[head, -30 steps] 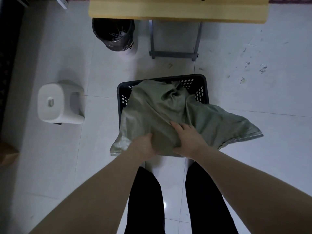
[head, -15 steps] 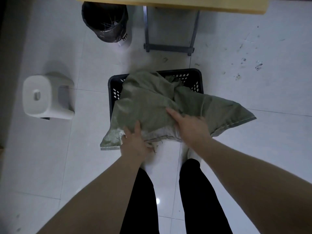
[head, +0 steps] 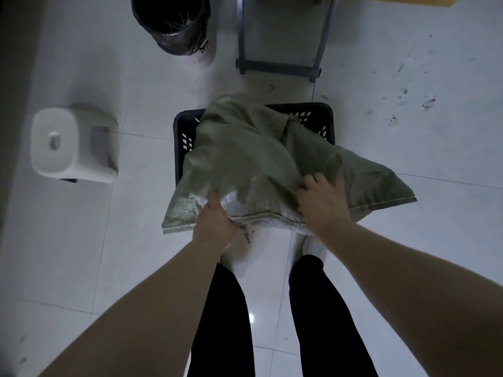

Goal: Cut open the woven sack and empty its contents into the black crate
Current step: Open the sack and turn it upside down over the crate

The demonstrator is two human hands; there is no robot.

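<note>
Near seam of sack [head: 245, 159] now sits higher than 0.5 s ago, left hand [head: 213, 227] and right hand [head: 321, 205] each clutching its fabric, likely tipping contents into crate [head: 179, 126] it drapes over.

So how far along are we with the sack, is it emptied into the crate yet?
Done: the woven sack is draped over the black crate, its far end dipping inside. In hand: the left hand and right hand both grip its stitched near end. Left: the sack looks bulky, so the tipping seems unfinished. No cut opening or contents show, since the sack covers most of the crate.
</note>
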